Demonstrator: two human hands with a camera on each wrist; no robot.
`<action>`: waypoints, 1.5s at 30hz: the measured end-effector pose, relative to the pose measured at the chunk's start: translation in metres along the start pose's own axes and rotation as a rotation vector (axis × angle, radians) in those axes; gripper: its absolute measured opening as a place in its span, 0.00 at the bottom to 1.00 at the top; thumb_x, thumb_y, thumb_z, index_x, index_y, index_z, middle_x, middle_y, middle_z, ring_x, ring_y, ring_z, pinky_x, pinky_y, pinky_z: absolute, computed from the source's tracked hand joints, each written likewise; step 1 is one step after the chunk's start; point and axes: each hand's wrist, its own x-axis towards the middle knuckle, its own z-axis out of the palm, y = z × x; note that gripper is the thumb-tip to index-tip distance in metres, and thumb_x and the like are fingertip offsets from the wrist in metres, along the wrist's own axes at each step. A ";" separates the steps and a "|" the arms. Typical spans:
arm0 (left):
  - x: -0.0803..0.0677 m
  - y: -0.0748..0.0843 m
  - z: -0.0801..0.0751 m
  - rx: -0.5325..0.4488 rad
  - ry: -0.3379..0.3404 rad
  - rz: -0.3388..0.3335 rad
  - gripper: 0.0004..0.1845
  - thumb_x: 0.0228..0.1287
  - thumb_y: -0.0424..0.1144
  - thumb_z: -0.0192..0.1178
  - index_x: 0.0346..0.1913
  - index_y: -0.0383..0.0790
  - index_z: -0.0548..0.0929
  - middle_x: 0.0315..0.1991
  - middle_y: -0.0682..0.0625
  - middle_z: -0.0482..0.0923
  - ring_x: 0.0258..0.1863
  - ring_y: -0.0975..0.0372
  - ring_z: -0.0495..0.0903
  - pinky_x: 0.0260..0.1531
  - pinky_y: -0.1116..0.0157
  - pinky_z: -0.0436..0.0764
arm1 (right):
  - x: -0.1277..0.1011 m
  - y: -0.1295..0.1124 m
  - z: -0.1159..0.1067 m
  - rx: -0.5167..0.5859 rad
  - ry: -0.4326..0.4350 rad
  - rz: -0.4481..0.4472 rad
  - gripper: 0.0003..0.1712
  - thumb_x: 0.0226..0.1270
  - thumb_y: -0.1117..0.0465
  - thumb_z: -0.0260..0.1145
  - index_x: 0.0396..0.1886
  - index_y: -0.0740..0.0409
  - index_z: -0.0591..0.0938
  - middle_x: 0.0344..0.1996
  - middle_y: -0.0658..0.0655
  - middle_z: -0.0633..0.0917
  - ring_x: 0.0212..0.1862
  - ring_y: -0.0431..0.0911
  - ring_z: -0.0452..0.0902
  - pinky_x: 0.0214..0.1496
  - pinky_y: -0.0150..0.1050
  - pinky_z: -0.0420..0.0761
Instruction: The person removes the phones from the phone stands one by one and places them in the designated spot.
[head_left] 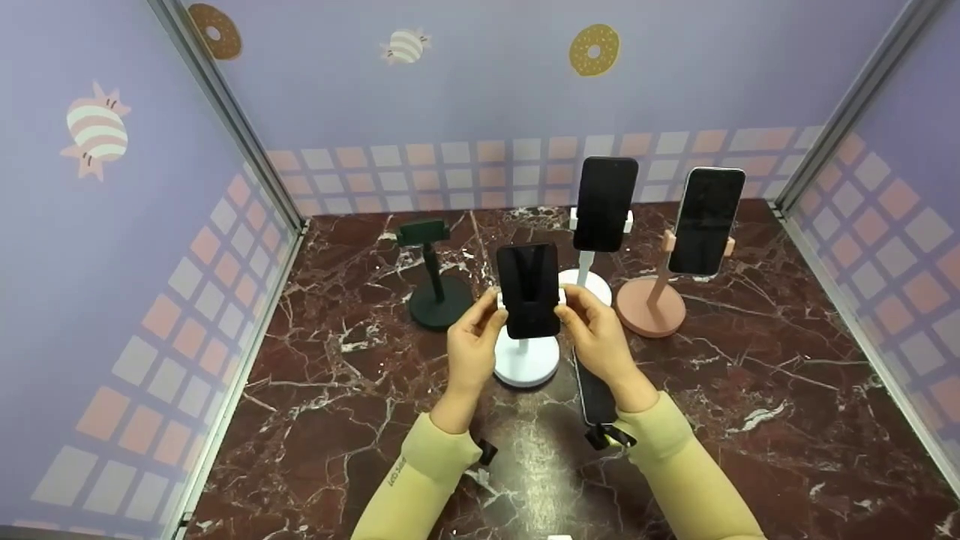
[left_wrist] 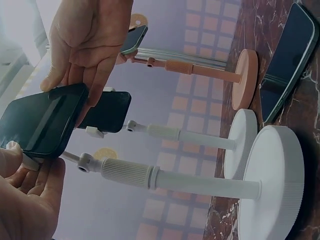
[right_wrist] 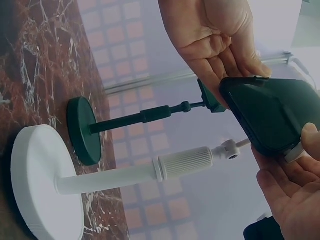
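Observation:
A black phone (head_left: 529, 291) sits upright in the holder of a white phone stand (head_left: 527, 365) at the middle of the table. My left hand (head_left: 472, 351) pinches the left side of the holder between thumb and fingers, at the phone's edge. On the opposite side my right hand (head_left: 602, 343) does the same, its thumb showing in front of a white clamp end (right_wrist: 295, 153) in the right wrist view. The stand's ribbed neck (left_wrist: 127, 172) and round base stand below both hands in the left wrist view. The holder's back is hidden behind the phone.
Behind on the right, a white stand (head_left: 586, 271) and a pink stand (head_left: 651, 307) each hold a phone. A dark green stand (head_left: 440, 300) without a phone is at the left. Another phone (head_left: 597, 397) lies flat under my right wrist. Patterned walls (head_left: 480, 97) enclose the table.

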 end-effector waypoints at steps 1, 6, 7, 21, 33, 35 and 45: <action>-0.001 0.000 0.000 0.001 -0.001 0.002 0.21 0.70 0.27 0.63 0.60 0.15 0.77 0.59 0.23 0.78 0.52 0.61 0.85 0.49 0.77 0.82 | -0.001 0.001 0.000 -0.007 0.001 -0.001 0.13 0.73 0.73 0.61 0.53 0.77 0.79 0.36 0.66 0.83 0.31 0.34 0.73 0.35 0.24 0.74; -0.005 -0.005 0.000 0.001 -0.008 0.018 0.19 0.68 0.23 0.63 0.58 0.15 0.78 0.49 0.23 0.82 0.39 0.70 0.81 0.39 0.77 0.79 | -0.008 0.004 -0.001 -0.019 0.002 0.003 0.13 0.72 0.74 0.62 0.53 0.77 0.80 0.34 0.63 0.82 0.28 0.33 0.71 0.30 0.25 0.73; -0.006 -0.005 0.000 0.004 -0.010 0.022 0.19 0.67 0.22 0.63 0.58 0.15 0.79 0.47 0.24 0.83 0.37 0.72 0.79 0.37 0.77 0.79 | -0.010 0.004 -0.001 -0.019 0.002 0.002 0.13 0.72 0.74 0.62 0.53 0.77 0.79 0.34 0.63 0.82 0.28 0.33 0.71 0.30 0.25 0.73; -0.010 -0.005 -0.002 0.057 -0.047 0.064 0.19 0.67 0.24 0.63 0.59 0.20 0.80 0.46 0.28 0.84 0.37 0.73 0.79 0.36 0.76 0.78 | -0.017 0.009 0.000 -0.009 0.013 -0.014 0.13 0.73 0.75 0.61 0.54 0.77 0.79 0.36 0.62 0.82 0.32 0.39 0.75 0.33 0.27 0.76; -0.010 -0.006 -0.004 0.084 -0.058 0.063 0.19 0.69 0.27 0.64 0.60 0.21 0.80 0.52 0.29 0.84 0.44 0.69 0.84 0.43 0.73 0.83 | -0.016 0.006 -0.001 0.032 -0.007 0.033 0.13 0.73 0.75 0.60 0.54 0.78 0.79 0.42 0.68 0.84 0.36 0.34 0.76 0.37 0.24 0.77; -0.010 -0.005 -0.004 0.093 -0.055 0.066 0.19 0.69 0.28 0.64 0.59 0.21 0.80 0.51 0.29 0.84 0.43 0.70 0.83 0.41 0.73 0.82 | -0.016 0.006 -0.001 0.034 -0.014 0.036 0.13 0.73 0.76 0.60 0.54 0.79 0.78 0.43 0.70 0.84 0.36 0.34 0.77 0.37 0.25 0.78; -0.010 -0.005 -0.003 0.082 -0.050 0.055 0.19 0.68 0.27 0.65 0.59 0.22 0.81 0.52 0.30 0.85 0.45 0.70 0.84 0.44 0.74 0.83 | -0.009 -0.009 -0.003 -0.086 0.003 -0.004 0.26 0.70 0.73 0.66 0.66 0.75 0.73 0.56 0.71 0.82 0.57 0.46 0.82 0.55 0.33 0.85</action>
